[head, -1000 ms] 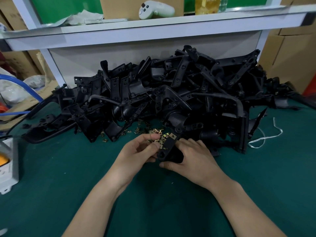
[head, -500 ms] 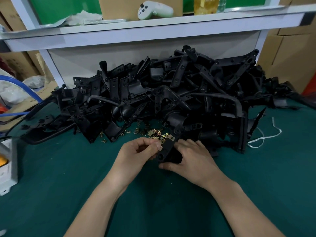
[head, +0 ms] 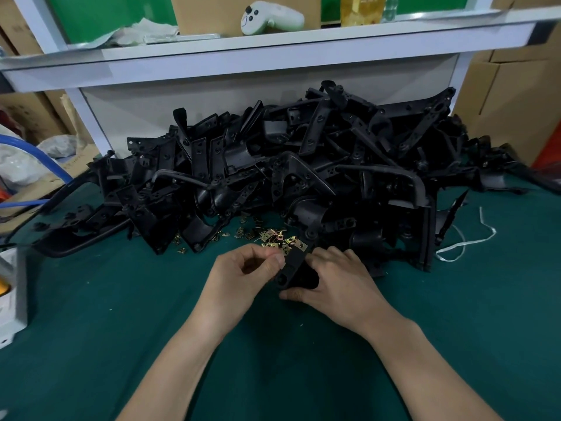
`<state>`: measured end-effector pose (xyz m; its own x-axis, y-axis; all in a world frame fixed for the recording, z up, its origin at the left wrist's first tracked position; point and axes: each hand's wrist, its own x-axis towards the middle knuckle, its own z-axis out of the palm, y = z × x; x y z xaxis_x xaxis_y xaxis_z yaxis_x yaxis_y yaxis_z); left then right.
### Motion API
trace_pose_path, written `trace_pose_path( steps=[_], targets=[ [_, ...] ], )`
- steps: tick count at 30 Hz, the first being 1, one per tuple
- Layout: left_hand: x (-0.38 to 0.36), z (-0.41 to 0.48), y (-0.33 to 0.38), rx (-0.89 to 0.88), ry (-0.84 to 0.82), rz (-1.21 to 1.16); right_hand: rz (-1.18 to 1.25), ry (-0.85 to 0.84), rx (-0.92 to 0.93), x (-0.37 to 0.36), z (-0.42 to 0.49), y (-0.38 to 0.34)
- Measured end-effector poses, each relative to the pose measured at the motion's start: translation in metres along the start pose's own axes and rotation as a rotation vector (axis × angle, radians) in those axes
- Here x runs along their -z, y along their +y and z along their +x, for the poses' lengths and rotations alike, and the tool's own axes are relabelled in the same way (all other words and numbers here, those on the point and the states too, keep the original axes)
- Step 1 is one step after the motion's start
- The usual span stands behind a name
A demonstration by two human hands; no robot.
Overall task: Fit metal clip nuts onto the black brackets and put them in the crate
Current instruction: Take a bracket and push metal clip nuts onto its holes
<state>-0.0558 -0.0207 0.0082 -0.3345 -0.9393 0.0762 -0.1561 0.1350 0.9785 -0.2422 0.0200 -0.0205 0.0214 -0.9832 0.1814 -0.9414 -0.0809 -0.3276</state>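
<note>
The right hand (head: 337, 287) grips a black bracket (head: 292, 268) with curled fingers, and the left hand (head: 243, 278) pinches its edge. A gold clip (head: 300, 245) sits on the bracket's end just past the fingertips. Loose clips (head: 270, 235) and the bracket pile (head: 303, 165) lie beyond on the green tabletop (head: 91, 299).

Your right hand (head: 337, 281) grips a bracket (head: 291, 268) from the right, low over the mat (head: 121, 299). Your left hand (head: 243, 275) pinches its left edge, fingers curled. One clip (head: 301, 245) sits on the bracket's top end. Loose clips (head: 270, 235) lie just beyond, at the foot of the bracket pile (head: 303, 177). Controller (head: 270, 18) on the shelf (head: 273, 56).
</note>
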Motion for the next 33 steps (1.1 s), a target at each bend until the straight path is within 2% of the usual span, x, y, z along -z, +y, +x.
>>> trace_pose_path(
  steps=[9,14,20,23,28,33],
  targets=[
    [-0.003,-0.002,0.003,-0.007,0.004,0.044,-0.041,-0.028,0.002,0.000,0.002,0.000],
    [-0.010,-0.005,-0.001,-0.036,0.062,0.081,-0.061,0.013,-0.006,-0.002,0.002,0.001],
    [-0.020,-0.011,-0.012,-0.103,0.111,0.462,-0.077,-0.003,-0.023,-0.002,0.003,0.002],
    [-0.022,-0.012,-0.013,-0.113,0.172,0.545,-0.078,-0.007,-0.027,-0.002,0.003,0.001],
    [-0.028,-0.015,-0.010,-0.235,0.264,0.665,-0.108,-0.010,-0.021,-0.003,0.003,0.002],
    [-0.030,-0.015,-0.012,-0.324,0.298,0.739,-0.123,-0.017,-0.016,-0.003,0.003,0.002]
  ],
)
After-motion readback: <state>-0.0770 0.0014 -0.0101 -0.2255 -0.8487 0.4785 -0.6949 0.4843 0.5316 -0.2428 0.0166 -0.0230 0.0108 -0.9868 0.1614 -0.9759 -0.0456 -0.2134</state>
